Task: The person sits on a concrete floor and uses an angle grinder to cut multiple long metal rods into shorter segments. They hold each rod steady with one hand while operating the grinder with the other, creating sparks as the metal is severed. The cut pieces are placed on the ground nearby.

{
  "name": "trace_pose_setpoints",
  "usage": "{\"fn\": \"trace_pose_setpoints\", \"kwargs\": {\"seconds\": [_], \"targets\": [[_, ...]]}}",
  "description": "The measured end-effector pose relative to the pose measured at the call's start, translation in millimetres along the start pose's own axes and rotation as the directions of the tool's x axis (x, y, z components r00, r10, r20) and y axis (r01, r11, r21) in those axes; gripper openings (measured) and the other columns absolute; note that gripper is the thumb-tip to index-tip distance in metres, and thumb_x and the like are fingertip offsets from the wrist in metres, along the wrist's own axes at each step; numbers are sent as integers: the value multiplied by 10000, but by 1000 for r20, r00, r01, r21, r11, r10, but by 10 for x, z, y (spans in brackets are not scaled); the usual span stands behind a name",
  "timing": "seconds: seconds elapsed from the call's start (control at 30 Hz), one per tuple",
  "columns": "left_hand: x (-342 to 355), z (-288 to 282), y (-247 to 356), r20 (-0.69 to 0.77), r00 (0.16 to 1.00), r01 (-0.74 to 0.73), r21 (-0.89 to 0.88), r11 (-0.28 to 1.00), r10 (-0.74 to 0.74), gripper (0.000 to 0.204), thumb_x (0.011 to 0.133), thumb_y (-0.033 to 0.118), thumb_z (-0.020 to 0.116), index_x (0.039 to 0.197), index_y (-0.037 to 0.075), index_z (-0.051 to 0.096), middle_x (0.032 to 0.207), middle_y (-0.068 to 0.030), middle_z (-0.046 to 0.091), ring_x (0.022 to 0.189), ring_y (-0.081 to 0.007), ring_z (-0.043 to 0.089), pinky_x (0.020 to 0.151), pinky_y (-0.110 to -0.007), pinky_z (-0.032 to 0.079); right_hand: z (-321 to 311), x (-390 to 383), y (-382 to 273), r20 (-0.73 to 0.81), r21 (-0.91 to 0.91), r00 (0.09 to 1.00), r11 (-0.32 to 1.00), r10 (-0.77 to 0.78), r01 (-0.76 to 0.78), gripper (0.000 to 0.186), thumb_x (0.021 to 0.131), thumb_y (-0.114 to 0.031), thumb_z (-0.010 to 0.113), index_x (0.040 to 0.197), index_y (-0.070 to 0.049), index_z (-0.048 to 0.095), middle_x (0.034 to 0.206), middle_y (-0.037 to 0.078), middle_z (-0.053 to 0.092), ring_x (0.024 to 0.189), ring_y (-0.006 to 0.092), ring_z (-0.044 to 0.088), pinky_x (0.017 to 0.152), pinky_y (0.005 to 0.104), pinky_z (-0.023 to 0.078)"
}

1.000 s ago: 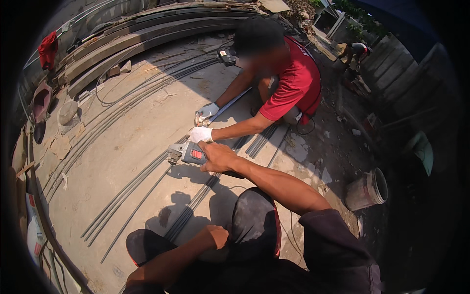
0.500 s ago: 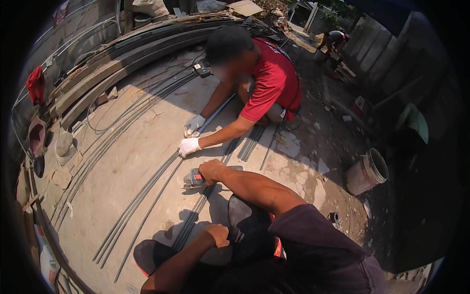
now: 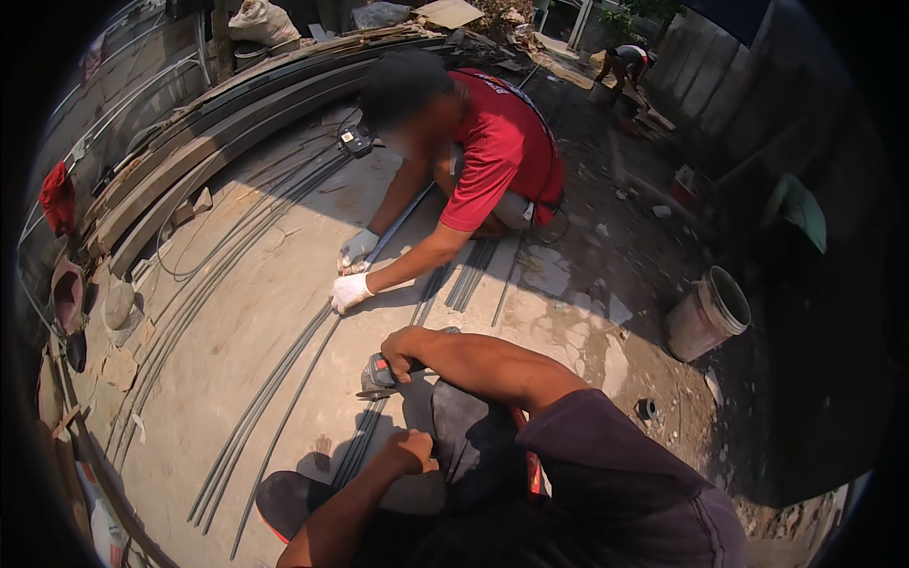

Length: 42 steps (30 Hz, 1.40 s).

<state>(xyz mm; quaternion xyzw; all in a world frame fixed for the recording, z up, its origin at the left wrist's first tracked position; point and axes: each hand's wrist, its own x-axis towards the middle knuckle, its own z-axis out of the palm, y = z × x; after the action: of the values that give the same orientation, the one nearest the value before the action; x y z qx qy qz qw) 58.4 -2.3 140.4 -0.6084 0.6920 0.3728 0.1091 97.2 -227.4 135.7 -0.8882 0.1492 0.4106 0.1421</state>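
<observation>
My right hand (image 3: 401,352) is wrapped round the body of a grey angle grinder (image 3: 379,371) with a red patch. The grinder's disc faces down, just over a bundle of thin steel rods (image 3: 358,445) beside my knee. I cannot tell whether the disc touches them. Closed in a fist, my left hand (image 3: 414,452) rests by my knee, and nothing shows in it. Across from me a crouching person in a red shirt (image 3: 507,142) grips other steel rods (image 3: 275,379) with two white-gloved hands (image 3: 352,292). Those rods run toward the lower left.
More long rods (image 3: 204,275) lie to the left, with stacked timber (image 3: 199,161) behind them. A black-and-white device (image 3: 356,140) sits at the rods' far ends. On the right stands a dirty bucket (image 3: 708,314). Another person (image 3: 627,66) bends over far behind.
My right hand has brought the grinder slightly lower, nearer my knee. My left hand stays in a fist. The view has shifted a little, and the co-worker still holds the rods.
</observation>
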Motion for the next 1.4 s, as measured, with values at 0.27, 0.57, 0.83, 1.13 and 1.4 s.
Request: {"fn": "trace_pose_setpoints", "kwargs": {"seconds": [0.27,0.57,0.83,1.13,1.4], "targets": [[-21,-29,-31,53,999,-9,34,999,7,558,877,499,767,1104,-11,747,1197,-229,739,1148,-376,710,990,-451,566,-77,10,-71,-40,23,999,1000,19,-19,530,611,-227,928,1104,-58,829,1174,182,779,1050,349,753,852,501,595],[-140,-325,107,122,991,69,-83,994,-59,586,856,495,804,1142,-13,739,1213,-245,728,1209,-382,679,1026,-443,541,108,317,128,57,22,998,1000,-1,0,528,619,-242,942,1109,-79,834,1170,183,778,1023,352,746,848,519,586],[-75,-337,72,72,997,6,-57,998,-2,586,864,471,817,1216,11,721,1284,-211,709,1255,-361,661,1033,-460,545,-92,8,169,111,9,993,999,32,-33,556,655,-337,936,1093,-18,813,1122,171,788,992,331,752,828,491,588],[-111,-209,25,-5,1000,-9,-126,992,8,535,843,447,827,1143,13,741,1247,-219,714,1259,-367,648,1057,-458,521,-124,-149,65,77,-2,997,1000,7,-7,596,675,-365,935,1102,25,790,1129,210,783,1006,344,759,846,476,595],[66,-60,-91,-33,999,35,-161,986,-40,580,865,497,792,1174,8,744,1289,-220,711,1243,-357,667,1050,-452,529,-209,-303,84,14,82,999,996,-31,29,597,684,-364,903,1075,67,772,1113,224,778,1012,360,753,846,471,586]]}}
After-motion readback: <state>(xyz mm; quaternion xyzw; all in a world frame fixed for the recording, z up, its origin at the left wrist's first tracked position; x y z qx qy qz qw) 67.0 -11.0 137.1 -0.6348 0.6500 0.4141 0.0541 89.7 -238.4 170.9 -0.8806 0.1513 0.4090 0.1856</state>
